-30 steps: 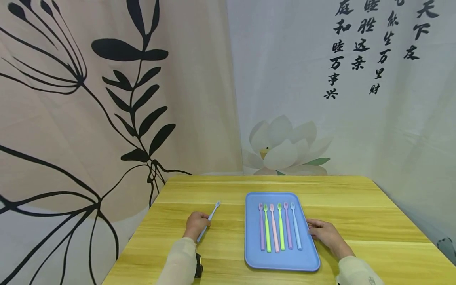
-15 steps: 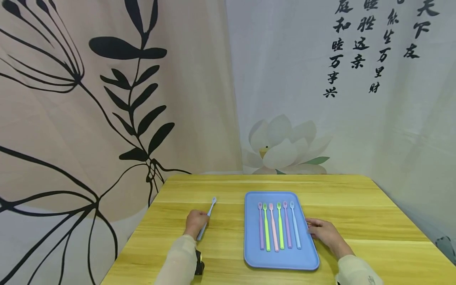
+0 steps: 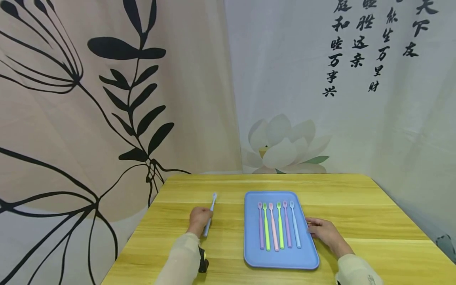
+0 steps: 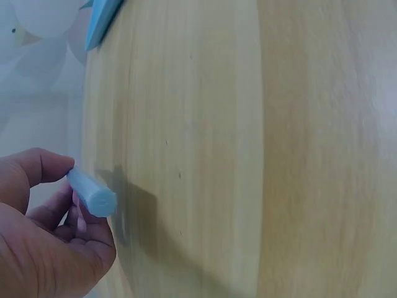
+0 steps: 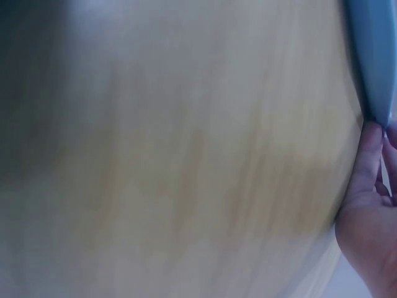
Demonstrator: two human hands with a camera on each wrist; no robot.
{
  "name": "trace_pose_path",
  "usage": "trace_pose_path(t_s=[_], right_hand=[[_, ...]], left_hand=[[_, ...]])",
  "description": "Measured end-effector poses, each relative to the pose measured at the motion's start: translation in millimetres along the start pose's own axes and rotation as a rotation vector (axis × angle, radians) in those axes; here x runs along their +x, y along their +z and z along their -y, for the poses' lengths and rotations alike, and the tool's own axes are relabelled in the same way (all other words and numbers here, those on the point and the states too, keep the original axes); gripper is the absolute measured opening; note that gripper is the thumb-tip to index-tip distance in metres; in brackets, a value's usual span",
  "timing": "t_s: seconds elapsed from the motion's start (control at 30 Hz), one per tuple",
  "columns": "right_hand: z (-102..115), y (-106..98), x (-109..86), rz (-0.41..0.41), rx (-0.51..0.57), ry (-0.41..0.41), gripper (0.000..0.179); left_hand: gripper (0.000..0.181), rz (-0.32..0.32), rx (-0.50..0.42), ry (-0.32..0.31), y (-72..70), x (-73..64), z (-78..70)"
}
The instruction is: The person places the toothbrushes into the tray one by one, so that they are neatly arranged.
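My left hand (image 3: 200,219) pinches a light blue toothbrush (image 3: 212,205) over the left part of the table, its head pointing away from me. In the left wrist view the round end of the toothbrush handle (image 4: 99,197) sticks out between thumb and fingers. To the right lies a blue tray (image 3: 261,261) with several toothbrushes side by side in a row: purple (image 3: 261,229), green (image 3: 266,233), pink (image 3: 274,231) and blue (image 3: 296,229) ones among them, heads at the far end. My right hand (image 3: 325,233) grips the tray's right rim (image 5: 375,62) between thumb and fingers.
The wooden table (image 3: 178,190) reaches back to a curtain (image 3: 199,99) printed with dark plants, a pale flower and black characters. A dark strap with a small device (image 3: 203,260) sits on the left wrist.
The left hand has moved slightly away from me, and the toothbrush in it has turned more upright in view. The right hand and the tray have stayed in place.
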State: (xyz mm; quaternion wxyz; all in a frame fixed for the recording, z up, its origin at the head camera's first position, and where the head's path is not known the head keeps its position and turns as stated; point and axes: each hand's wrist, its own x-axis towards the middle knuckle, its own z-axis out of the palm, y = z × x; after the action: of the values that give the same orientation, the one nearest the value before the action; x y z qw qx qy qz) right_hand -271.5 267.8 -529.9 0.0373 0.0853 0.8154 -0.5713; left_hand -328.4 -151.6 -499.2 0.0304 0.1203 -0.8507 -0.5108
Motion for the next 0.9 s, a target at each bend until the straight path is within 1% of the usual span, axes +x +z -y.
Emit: trace_pose_path(t_s=[0.23, 0.53, 0.77, 0.9], right_hand=[[1.8, -0.3, 0.1, 0.009, 0.003, 0.006, 0.048], [-1.0, -0.1, 1.2, 0.007, 0.011, 0.003, 0.049], [-0.7, 0.6, 1.3, 0.009, 0.014, -0.008, 0.049], [-1.1, 0.4, 1.9, 0.014, 0.022, -0.005, 0.049]], left_hand=[[0.027, -0.030, -0.042, 0.011, 9.2, 2.4, -5.7], [0.025, -0.066, -0.080, 0.028, 20.4, -3.1, -20.0], [0.025, -0.052, -0.124, 0.013, 28.2, -4.3, -25.8], [0.026, -0.053, -0.130, 0.025, 31.8, -5.8, -29.2]])
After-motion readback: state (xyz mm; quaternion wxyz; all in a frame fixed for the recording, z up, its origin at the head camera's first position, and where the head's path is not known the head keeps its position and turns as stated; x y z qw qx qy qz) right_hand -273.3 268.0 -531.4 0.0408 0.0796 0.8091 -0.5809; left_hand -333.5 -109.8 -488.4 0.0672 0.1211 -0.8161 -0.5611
